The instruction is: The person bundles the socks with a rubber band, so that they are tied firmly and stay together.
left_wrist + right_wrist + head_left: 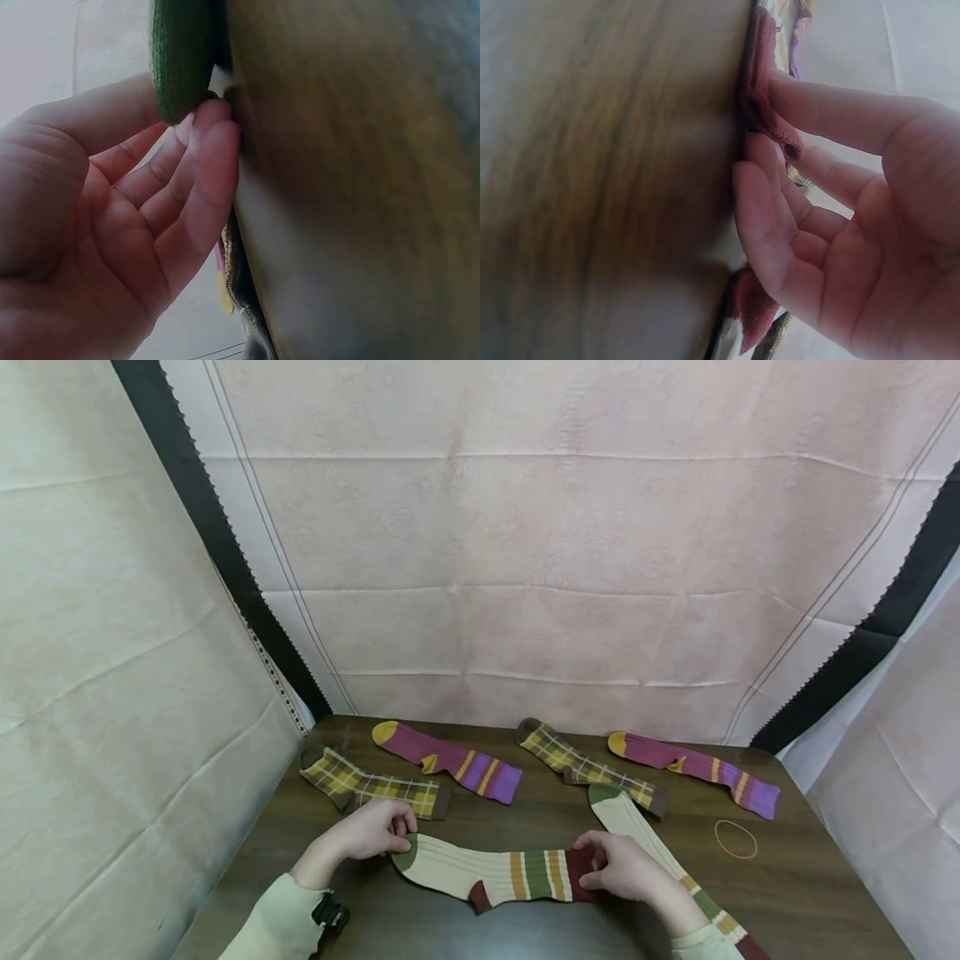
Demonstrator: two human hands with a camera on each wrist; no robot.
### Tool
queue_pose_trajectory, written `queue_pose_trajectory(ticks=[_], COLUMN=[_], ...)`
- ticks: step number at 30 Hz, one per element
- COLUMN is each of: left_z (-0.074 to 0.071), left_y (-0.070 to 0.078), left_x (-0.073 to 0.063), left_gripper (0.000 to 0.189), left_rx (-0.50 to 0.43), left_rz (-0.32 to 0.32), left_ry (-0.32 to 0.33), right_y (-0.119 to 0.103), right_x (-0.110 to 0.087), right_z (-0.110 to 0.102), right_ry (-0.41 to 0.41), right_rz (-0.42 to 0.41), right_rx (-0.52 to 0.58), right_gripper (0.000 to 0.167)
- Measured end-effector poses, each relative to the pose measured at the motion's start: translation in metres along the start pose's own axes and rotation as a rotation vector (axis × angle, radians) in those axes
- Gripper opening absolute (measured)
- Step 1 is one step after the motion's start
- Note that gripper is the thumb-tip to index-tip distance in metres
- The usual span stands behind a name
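A cream sock (465, 867) with a green toe, maroon heel and cuff, and gold and green stripes lies sideways near the table's front. My left hand (375, 829) pinches its green toe (182, 60) between thumb and fingers. At the other end, my right hand (626, 866) pinches the maroon cuff (761, 82), the thumb on top and fingers beneath. A matching cream sock (637, 827) slants behind my right hand, and my forearm covers part of it.
Behind lie a yellow plaid sock (382, 787), a purple sock (446, 760), another plaid sock (585, 767) and another purple sock (690, 764). A thin rubber band (736, 840) rests at the right of the wooden table (817, 877). Pale fabric walls (525, 568) surround the table.
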State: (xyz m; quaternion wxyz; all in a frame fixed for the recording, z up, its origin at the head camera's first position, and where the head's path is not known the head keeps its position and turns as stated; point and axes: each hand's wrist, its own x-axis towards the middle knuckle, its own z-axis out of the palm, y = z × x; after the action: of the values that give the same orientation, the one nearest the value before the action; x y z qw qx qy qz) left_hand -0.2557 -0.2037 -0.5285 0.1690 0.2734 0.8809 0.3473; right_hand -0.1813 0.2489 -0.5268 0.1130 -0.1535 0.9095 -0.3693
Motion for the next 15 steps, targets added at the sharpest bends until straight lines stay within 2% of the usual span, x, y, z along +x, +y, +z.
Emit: queue_pose_trajectory(ticks=[10, 15], left_z=[0.0022, 0.0019], left_y=[0.0015, 0.0035], left_x=[0.0023, 0.0047], left_gripper=[0.017, 0.016], left_rx=[-0.001, 0.039], left_rz=[0.01, 0.028], left_ry=[0.015, 0.054], right_y=[0.004, 0.0065], right_x=[-0.0005, -0.0004], right_z=[-0.0009, 0.0001], right_ry=[0.003, -0.005], right_rz=[-0.011, -0.015], right_rx=[-0.001, 0.008], right_gripper=[0.042, 0.043])
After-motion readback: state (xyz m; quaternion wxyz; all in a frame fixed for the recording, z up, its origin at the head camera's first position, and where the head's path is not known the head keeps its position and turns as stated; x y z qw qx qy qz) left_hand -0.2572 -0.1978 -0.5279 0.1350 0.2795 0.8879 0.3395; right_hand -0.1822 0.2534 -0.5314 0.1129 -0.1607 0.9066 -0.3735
